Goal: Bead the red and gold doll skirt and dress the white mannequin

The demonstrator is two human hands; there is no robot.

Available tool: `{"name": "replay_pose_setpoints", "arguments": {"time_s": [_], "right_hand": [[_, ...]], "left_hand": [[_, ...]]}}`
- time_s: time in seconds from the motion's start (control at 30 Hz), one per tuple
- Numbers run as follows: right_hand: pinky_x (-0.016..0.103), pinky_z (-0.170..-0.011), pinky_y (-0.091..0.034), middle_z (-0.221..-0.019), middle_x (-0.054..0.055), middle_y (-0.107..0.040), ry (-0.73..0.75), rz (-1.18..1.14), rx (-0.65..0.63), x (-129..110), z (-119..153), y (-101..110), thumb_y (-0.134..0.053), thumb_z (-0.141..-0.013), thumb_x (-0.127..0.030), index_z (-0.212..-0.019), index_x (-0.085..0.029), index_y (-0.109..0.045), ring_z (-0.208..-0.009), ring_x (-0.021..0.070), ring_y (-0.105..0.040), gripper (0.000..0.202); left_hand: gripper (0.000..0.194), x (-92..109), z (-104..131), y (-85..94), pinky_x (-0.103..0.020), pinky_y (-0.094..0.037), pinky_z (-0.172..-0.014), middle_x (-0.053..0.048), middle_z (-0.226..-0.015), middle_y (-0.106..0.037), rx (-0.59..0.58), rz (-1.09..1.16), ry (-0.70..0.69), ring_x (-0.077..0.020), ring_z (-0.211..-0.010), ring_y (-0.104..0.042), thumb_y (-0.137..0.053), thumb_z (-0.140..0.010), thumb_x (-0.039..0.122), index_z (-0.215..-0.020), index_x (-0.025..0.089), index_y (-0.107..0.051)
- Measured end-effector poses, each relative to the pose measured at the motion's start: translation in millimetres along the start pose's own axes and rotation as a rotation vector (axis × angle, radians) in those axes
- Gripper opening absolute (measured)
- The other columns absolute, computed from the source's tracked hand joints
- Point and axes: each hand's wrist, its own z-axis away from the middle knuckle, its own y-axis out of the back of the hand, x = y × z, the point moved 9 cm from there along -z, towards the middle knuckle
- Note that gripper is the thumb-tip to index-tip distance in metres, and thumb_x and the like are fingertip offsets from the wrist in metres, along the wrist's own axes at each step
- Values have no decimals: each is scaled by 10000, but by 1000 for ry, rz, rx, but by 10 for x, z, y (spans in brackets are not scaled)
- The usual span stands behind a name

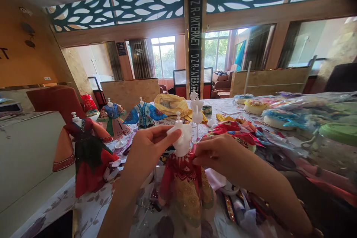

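Note:
A small white mannequin point(182, 139) stands upright in front of me, its torso bare. Around its lower part hangs a miniature red and gold dress point(185, 182). My left hand point(153, 143) is closed on the mannequin's shoulder, thumb across its upper chest. At the dress's neckline, just right of the torso, my right hand point(213, 152) pinches the red fabric between thumb and fingers. Two more bare white mannequins, one of them a torso on a stand point(198, 109), are behind. To the left stands a mannequin in a dark green and red dress point(89, 160).
Two dressed mannequins, one in pink and blue point(112, 117) and one in blue point(143, 113), stand farther back. A yellow bag point(171, 104) and red fabric point(231, 130) lie on the table. Trims and scraps point(245, 208) are at right, near plastic-covered goods point(281, 115). A dark flat object point(57, 227) lies front left.

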Motion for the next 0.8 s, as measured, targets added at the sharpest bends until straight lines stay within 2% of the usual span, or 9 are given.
{"name": "replay_pose_setpoints", "arguments": {"time_s": [0.2, 0.33, 0.43, 0.53, 0.67, 0.77, 0.8], "right_hand": [[228, -531, -355, -617, -34, -610, -3, -1, -29, 59, 3, -10, -552, -829, -222, -649, -200, -642, -571, 99, -518, 202], [228, -535, -354, -610, -38, -601, -10, 37, -76, 87, 21, -31, -595, -801, -231, -639, -199, -618, -578, 103, -529, 167], [230, -527, -356, -611, -39, -608, -34, 31, -80, 102, 37, -12, -610, -808, -330, -658, -204, -603, -575, 110, -542, 195], [240, -540, -376, -659, -24, -640, -63, 12, 5, 116, 24, 68, -583, -818, -431, -725, -212, -617, -597, 127, -566, 241], [248, -594, -411, -751, -3, -686, -17, -42, 13, 90, -23, 49, -594, -815, -365, -828, -212, -656, -667, 144, -610, 165], [233, -561, -405, -691, -10, -687, 22, -44, -27, 92, -49, -11, -578, -823, -309, -763, -197, -679, -611, 125, -602, 162], [226, -540, -399, -657, -16, -681, 32, -28, 1, 96, -55, 8, -586, -814, -297, -736, -192, -685, -580, 116, -590, 164]], "left_hand": [[306, -58, -15, -24, -253, -557, -693, -30, -883, -742, -28, 129, 16, -170, -782, -672, -709, -697, 428, -913, 212, -732], [285, -46, -20, -86, -245, -553, -711, -27, -879, -742, -86, 177, 10, -163, -792, -672, -709, -704, 411, -909, 216, -733], [302, -46, -13, -171, -256, -551, -715, -38, -892, -741, -152, 166, 24, -170, -797, -673, -699, -715, 401, -948, 210, -726], [296, -19, 1, -254, -253, -542, -719, -34, -886, -740, -221, 141, 6, -165, -799, -669, -680, -731, 392, -970, 223, -720], [300, -10, 12, -291, -259, -532, -722, -34, -866, -734, -245, 70, -9, -174, -813, -664, -662, -744, 395, -976, 212, -715], [328, -36, 8, -279, -281, -528, -687, -38, -820, -724, -223, -37, 4, -192, -779, -661, -652, -742, 416, -974, 191, -706], [329, -45, 7, -275, -282, -524, -674, -36, -806, -720, -219, -74, 11, -195, -773, -659, -648, -743, 418, -973, 189, -703]]}}
